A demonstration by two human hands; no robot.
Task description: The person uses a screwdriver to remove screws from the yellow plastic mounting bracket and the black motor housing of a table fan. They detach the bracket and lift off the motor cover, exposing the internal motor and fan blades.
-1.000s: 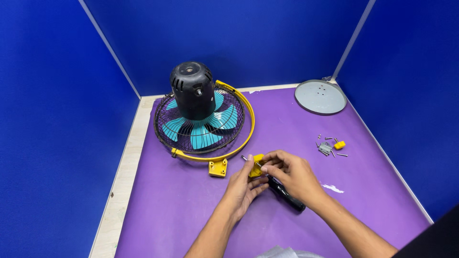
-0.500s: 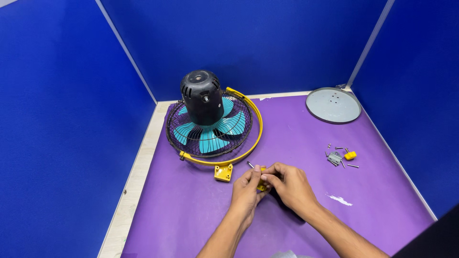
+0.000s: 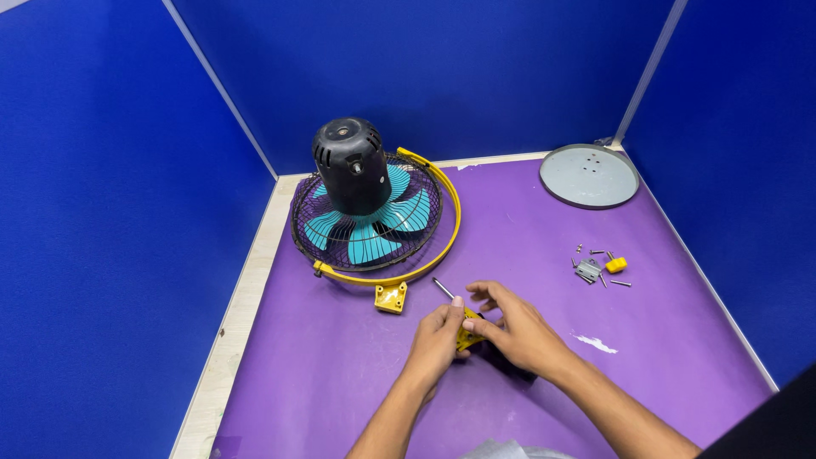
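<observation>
Yellow screwdriver [image 3: 466, 327] gripped by left hand [image 3: 437, 340], right hand [image 3: 518, 333]; fan [image 3: 370, 208] nearby

Two bare forearms come up from the lower edge of the view, with no sleeves, watch, bracelet or rings visible on them. The left hand [image 3: 436, 340] and the right hand [image 3: 520, 333] wear no gloves. The fingers [image 3: 486, 291] are uncovered, with short, plain, unpainted nails. Both wrists are bare.

Matt purple mat [image 3: 340, 374] — glossy black plastic motor housing [image 3: 353, 166], wire grille [image 3: 365, 242].
</observation>
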